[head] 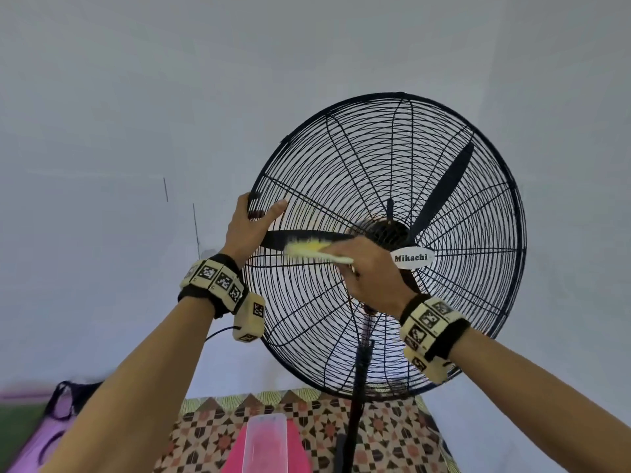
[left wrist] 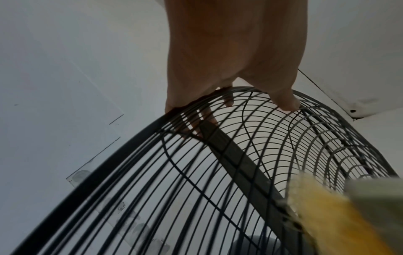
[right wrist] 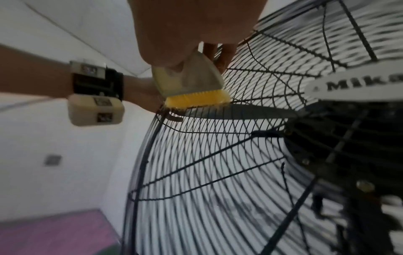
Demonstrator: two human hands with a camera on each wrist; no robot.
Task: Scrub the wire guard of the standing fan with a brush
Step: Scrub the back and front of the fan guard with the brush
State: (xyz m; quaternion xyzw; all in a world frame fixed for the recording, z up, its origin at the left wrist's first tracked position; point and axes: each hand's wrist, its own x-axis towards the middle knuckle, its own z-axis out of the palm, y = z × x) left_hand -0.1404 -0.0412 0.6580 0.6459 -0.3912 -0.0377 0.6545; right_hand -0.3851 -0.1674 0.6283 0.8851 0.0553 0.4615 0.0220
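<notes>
Black wire guard [head: 386, 247] of our standing fan is in front of us; our left hand [head: 251, 230] grips its rim, our right hand [head: 367, 271] holds the yellow-bristled brush [head: 316, 251] on the wires. Hard pushing could bend the wires or tip the fan. Its base is cut off, and the brush handle is hidden.
</notes>
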